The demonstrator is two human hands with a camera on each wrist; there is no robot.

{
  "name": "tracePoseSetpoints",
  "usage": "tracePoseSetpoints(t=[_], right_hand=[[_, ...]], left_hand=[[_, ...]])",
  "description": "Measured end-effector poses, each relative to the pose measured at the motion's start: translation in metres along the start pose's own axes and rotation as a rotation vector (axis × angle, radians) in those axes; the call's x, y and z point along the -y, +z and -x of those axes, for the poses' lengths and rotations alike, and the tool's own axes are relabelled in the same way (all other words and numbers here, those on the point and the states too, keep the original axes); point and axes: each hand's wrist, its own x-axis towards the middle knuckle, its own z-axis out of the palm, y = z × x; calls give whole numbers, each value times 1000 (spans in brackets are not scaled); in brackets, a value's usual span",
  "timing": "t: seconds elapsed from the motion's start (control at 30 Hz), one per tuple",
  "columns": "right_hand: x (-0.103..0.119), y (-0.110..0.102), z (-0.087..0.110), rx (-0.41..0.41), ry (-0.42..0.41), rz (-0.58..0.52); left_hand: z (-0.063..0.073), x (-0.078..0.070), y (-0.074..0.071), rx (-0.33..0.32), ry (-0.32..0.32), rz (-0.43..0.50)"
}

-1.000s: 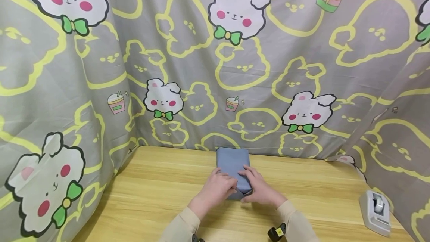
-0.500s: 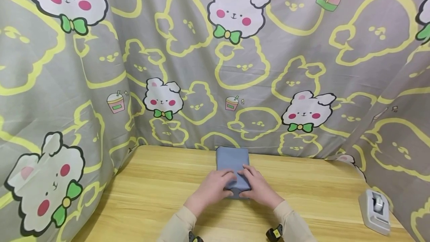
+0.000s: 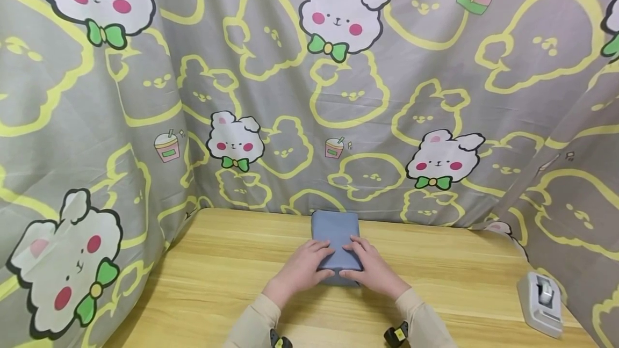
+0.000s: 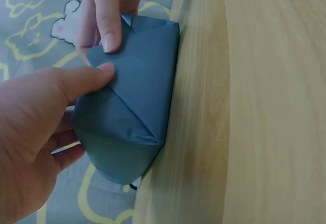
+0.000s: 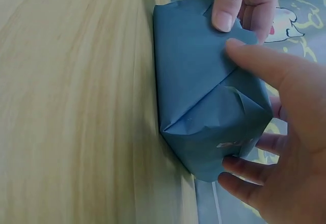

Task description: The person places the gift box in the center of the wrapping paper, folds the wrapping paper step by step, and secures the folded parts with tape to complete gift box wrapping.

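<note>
A box wrapped in blue-grey paper (image 3: 336,227) lies lengthwise on the wooden table, its far end close to the curtain. Its near end, with diagonal folds, shows in the left wrist view as a folded paper end (image 4: 140,76). My left hand (image 3: 303,266) holds the left side, thumb on the folded end and fingers over the top. From the right, my right hand (image 3: 377,270) grips the box the same way, its thumb (image 5: 254,56) pressing the paper close to the left thumb. The underside is hidden.
A grey-white tape dispenser (image 3: 542,304) stands near the table's right edge. A patterned curtain (image 3: 285,95) hangs behind and along both sides of the wooden table (image 3: 217,262). Dark camera straps (image 3: 396,334) sit at the wrists.
The left fingers have shifted from the near end onto the top left of the box. Both thumbs have come together on the folded end, where the paper flap now lies flatter.
</note>
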Motion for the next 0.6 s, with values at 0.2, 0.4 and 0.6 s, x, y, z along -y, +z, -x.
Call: tracePoseSetpoints(t=[0.2,0.4,0.6], right_hand=[[0,-4,3,0,2,-37],[-1,-3,3,-5,3,-21],[-5,-9,5,43,-29,-98]], left_hand=[[-2,-1,1,5,-5,4],[-1,-3,2,-15,7,-2],[1,-2,3,-25,-3,16]])
